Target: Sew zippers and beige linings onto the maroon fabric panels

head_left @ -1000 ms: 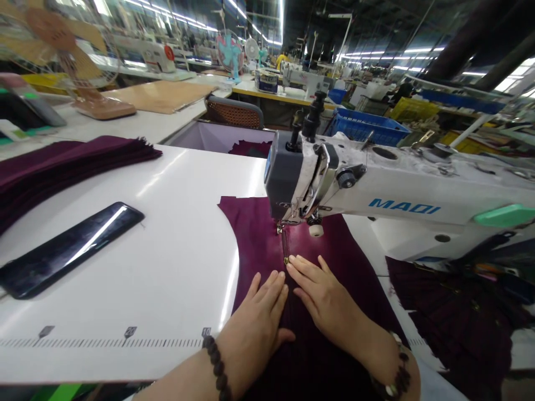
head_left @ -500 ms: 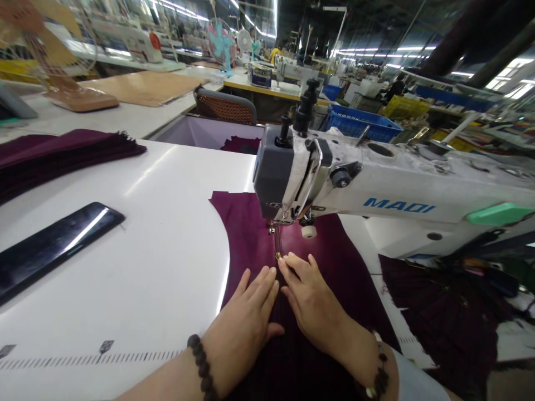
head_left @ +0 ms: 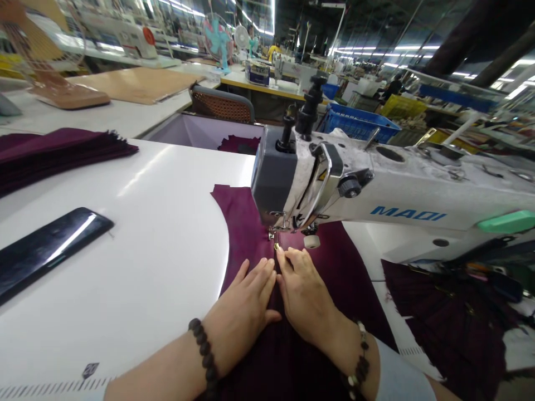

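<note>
A dark purple fabric piece (head_left: 355, 278) lies flat under the head of a sewing machine (head_left: 276, 172). My left hand (head_left: 246, 301) rests on it, open, palm down, fingers stretched toward the presser foot (head_left: 271, 235). Beside it, my right hand (head_left: 307, 295) lies on the fabric with its fingers bent forward and thumb apart from the index fingertip. That fingertip touches or nearly touches a gold zipper slider (head_left: 276, 247), just in front of the foot. Part of the zipper and the fabric beneath both hands is hidden.
A black phone-like slab (head_left: 50, 250) lies on the white table (head_left: 167, 234) at left. Behind it is a purple fabric stack (head_left: 62, 150). More dark pieces (head_left: 455, 323) spread at right. An orange fan (head_left: 62, 92) and a blue crate (head_left: 359, 122) stand farther back.
The zipper slider and both hands have moved forward, closer to the presser foot. Less zipper shows between slider and foot. My right hand's fingers are closer together. The view has shifted slightly.
</note>
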Available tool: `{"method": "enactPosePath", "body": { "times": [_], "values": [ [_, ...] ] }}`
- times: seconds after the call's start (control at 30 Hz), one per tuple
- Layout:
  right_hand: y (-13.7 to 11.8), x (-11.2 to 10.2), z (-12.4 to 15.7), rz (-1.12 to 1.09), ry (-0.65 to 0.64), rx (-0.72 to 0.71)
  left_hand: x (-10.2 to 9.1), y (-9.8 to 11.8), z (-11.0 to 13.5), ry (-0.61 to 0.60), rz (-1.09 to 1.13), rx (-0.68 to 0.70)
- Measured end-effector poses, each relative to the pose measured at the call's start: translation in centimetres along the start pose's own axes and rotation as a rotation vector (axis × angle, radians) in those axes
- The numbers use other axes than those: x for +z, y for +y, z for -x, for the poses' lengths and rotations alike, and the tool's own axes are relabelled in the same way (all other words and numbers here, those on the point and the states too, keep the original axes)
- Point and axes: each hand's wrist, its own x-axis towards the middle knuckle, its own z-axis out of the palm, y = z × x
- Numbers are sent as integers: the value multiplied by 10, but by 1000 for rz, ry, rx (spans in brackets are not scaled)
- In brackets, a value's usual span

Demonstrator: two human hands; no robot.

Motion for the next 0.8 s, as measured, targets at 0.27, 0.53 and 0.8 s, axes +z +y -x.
{"method": "enactPosePath", "body": {
  "times": [0.27, 0.53, 0.8],
  "values": [
    [3, 2, -15, -37, 15, 21, -3, -11, -11, 21, 45, -16],
    [11, 3, -29, -53, 11, -41, -2, -19, -18, 31, 17, -14],
    [19, -10, -24, -305, -31, 39, 5, -24, -17, 68, 43, -12]
  ]
}}
